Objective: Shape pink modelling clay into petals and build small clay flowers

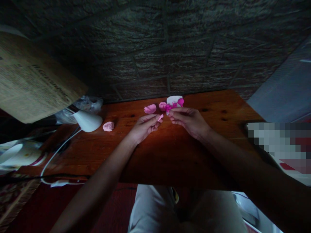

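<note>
My left hand (147,127) pinches a small, flat pink piece (160,117) between thumb and fingers. Just right of it, my right hand (188,120) has its fingertips pressed together near a small pale bit (167,112); what they hold is too small to make out. Behind the fingertips lie bright magenta pieces (168,107), partly over a white lump (173,99). A magenta disc (180,102) is at their right. A crumpled pink lump (162,105) and a curved pink piece (150,108) rest to the left of these.
Another pink lump (108,126) sits farther left on the wooden table (150,161), beside a white lamp head (87,120) with its cable. A printed paper shade or bag (36,74) hangs over the left side. A stone-patterned wall (155,48) borders the table's back.
</note>
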Tool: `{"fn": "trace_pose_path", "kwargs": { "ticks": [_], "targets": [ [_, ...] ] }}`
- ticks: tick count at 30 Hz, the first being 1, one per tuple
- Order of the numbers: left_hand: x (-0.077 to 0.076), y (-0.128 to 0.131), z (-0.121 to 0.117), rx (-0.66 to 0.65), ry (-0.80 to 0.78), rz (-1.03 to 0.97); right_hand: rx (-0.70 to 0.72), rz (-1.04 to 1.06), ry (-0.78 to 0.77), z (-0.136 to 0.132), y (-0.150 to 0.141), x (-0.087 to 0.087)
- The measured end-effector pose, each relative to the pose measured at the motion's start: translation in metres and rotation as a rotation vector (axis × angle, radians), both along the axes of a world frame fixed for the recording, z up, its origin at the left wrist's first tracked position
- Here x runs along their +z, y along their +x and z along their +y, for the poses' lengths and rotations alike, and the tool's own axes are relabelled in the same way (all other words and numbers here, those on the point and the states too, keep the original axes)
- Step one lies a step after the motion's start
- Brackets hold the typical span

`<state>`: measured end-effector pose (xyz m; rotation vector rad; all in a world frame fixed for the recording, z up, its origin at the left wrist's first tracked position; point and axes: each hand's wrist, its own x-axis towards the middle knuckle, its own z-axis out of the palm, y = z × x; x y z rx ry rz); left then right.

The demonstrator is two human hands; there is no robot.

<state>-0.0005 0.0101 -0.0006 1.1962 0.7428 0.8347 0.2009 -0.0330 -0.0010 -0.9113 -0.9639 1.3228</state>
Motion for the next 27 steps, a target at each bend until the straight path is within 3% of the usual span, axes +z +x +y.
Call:
{"fn": "trace_pose_path", "kwargs": {
  "ticks": [15,27],
  "targets": [
    [0.0017,-0.0039,0.0025,0.038,-0.027,-0.067,0.144,0.061,-0.101,-0.0018,0.0007,0.0029],
    [0.0044,-0.0019,0.0002,0.062,-0.058,-0.097,0.099,0.03,-0.083,-0.0039,-0.0045,0.0045]
  ]
}}
